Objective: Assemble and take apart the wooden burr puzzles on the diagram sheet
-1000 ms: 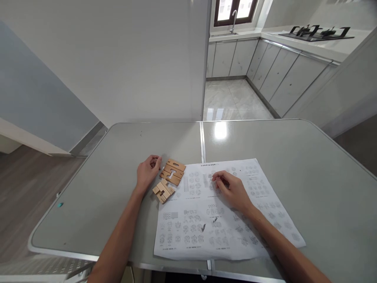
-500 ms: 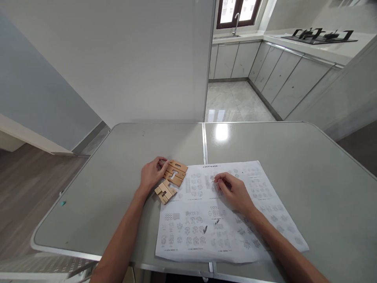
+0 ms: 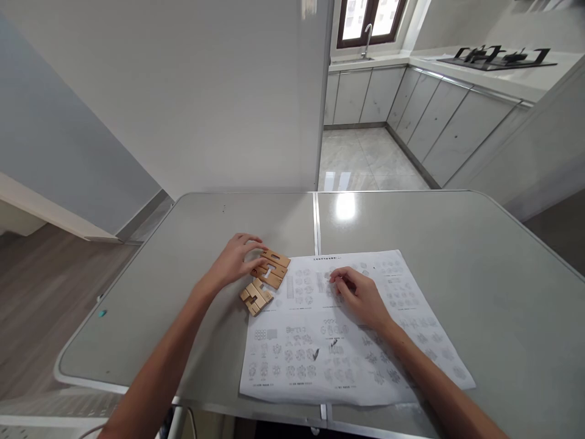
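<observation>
My left hand (image 3: pixel 237 259) is open, its fingers spread at the upper left edge of several flat wooden puzzle pieces (image 3: pixel 277 277) with cut-out slots. They lie side by side, and the fingertips reach over or touch them; exact contact is hard to tell. Just below lies a smaller cluster of paler notched wooden pieces (image 3: pixel 256 297), partly on the sheet's left edge. My right hand (image 3: pixel 361 296) rests on a large printed paper sheet (image 3: pixel 315 317) covered in small diagrams. Its fingers are curled together, and whatever they may hold is hidden.
A grey folding table (image 3: pixel 397 219) with a metal centre seam bears everything. A small teal bit (image 3: pixel 102 313) lies near its left edge. A white panel (image 3: pixel 219 97) stands behind it, and kitchen cabinets (image 3: pixel 461 122) with a stove (image 3: pixel 498 59) are at the back right.
My left hand has loosened from the wooden pieces and its fingers have spread and lifted slightly. The pieces and my right hand stay nearly where they were.
</observation>
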